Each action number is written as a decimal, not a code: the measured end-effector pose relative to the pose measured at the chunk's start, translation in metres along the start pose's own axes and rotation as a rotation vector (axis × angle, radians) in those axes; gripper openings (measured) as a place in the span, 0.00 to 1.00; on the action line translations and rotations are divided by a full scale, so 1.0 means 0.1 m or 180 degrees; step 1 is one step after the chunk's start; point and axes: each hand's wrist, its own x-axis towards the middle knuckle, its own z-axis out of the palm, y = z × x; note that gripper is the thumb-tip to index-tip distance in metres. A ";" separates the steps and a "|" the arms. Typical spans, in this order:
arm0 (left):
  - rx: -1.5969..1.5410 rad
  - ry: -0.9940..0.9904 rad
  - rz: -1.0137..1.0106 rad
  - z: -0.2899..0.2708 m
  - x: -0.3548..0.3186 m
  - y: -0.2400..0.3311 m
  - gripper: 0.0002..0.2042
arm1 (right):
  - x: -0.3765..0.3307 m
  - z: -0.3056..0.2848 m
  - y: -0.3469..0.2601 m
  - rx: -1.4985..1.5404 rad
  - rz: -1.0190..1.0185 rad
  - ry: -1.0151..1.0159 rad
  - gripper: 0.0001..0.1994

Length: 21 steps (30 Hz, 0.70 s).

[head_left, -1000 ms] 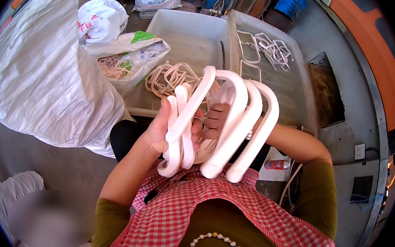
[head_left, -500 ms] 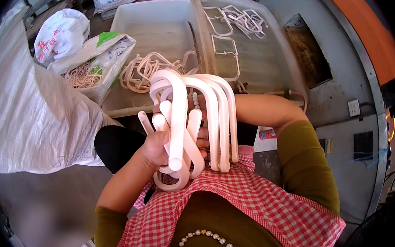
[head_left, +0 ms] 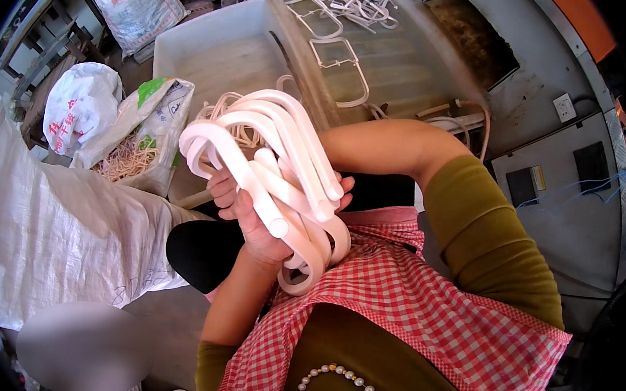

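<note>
A bundle of thick, pale pink bent tubes (head_left: 278, 130), curved into hook-like loops, is held up before my chest. Round its left side my left hand (head_left: 257, 231) is closed, with the thumb along the near tube and fingers behind it. My right hand (head_left: 345, 192) reaches in from the far right side; only some fingertips show at the bundle's right edge, the rest being hidden by the tubes. The tubes now lie nested closely together, and their lower curves reach my red-checked apron (head_left: 366, 273).
A pale tub (head_left: 216, 30) beyond my hands holds similar pink loops. Beside it, a larger tub (head_left: 411, 63) contains thin white frames (head_left: 361, 8). On the left are an open bag of thin strips (head_left: 126, 159) and a big white sack (head_left: 68, 228). A grey cabinet (head_left: 556, 185) stands right.
The separate group of tubes on the right has come against those in my left hand, making one bundle. My right hand has moved close in behind it, and the view has turned slightly.
</note>
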 end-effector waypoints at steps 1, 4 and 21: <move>-0.0108 -0.0133 0.0059 0.01 0.00 0.01 0.53 | -0.01 0.02 -0.01 0.0009 0.0013 0.0021 0.14; 0.0132 0.0223 0.0214 0.04 -0.01 0.01 0.55 | 0.01 0.06 -0.02 0.0080 0.0045 0.0070 0.15; -0.0113 0.0195 0.0447 0.04 0.06 0.04 0.38 | -0.23 0.29 -0.31 0.0212 0.0053 0.0433 0.15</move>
